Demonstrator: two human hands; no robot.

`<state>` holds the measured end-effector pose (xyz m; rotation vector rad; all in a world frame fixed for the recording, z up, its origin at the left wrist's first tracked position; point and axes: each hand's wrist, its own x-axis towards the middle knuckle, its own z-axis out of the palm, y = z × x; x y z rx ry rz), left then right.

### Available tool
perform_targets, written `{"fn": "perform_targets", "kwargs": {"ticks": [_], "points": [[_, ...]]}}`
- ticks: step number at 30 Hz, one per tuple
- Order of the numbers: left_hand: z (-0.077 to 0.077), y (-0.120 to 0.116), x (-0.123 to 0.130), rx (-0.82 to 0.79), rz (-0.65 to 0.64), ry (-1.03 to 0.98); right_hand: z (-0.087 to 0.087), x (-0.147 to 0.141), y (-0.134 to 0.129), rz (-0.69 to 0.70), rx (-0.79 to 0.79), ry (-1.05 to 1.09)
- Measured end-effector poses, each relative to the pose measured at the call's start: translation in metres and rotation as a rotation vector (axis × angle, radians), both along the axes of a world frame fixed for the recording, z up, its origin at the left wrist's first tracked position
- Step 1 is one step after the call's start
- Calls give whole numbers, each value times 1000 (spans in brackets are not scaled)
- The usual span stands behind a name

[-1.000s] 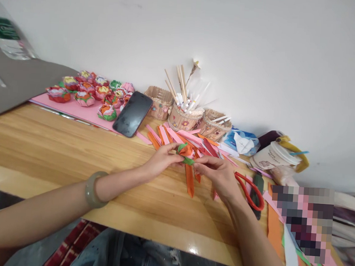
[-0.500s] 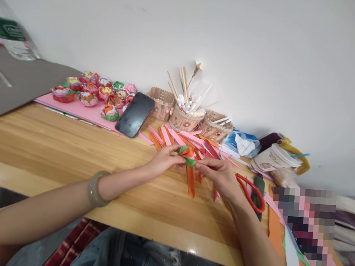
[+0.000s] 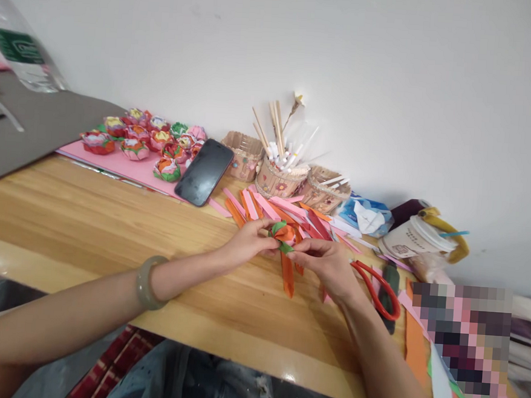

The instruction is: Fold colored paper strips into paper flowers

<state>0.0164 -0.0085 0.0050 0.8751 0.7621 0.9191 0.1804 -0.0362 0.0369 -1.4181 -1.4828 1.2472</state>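
A small orange, pink and green paper flower (image 3: 285, 233) is held between both hands above the wooden table. My left hand (image 3: 254, 242) pinches its left side, with a bracelet on the wrist. From the right, my right hand (image 3: 322, 260) grips the lower green petal between thumb and fingers. Folded pink and orange paper strips (image 3: 267, 206) lie just behind and beneath the flower. Several finished paper flowers (image 3: 135, 148) sit on pink paper at the back left.
A phone (image 3: 204, 172) leans near the flowers. Decorated baskets (image 3: 281, 179) stand along the wall, one with sticks. Red-handled scissors (image 3: 379, 295), a white cup (image 3: 415, 237) and loose coloured strips (image 3: 416, 331) lie right. A bottle (image 3: 25, 55) is far left.
The fingers have shifted slightly around the flower, and its green petals show at a slightly different angle. The whole view has moved a little.
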Motion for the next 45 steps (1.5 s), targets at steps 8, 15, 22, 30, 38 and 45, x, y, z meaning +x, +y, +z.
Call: {"fn": "perform_targets", "kwargs": {"ticks": [8, 15, 22, 30, 38, 45], "points": [[1, 0, -2, -43, 18, 6, 2, 2, -2, -12, 86, -67], [3, -1, -2, -52, 30, 18, 2, 2, -1, 12, 89, -32], [4, -2, 0, -55, 14, 33, 3, -2, -2, 19, 35, -5], [2, -1, -1, -59, -4, 10, 1, -2, 0, -11, 39, -4], [4, -3, -4, -72, -59, -15, -6, -3, -4, -117, 258, -109], [7, -5, -4, -59, -60, -85, -10, -8, -14, -223, 798, -550]]}}
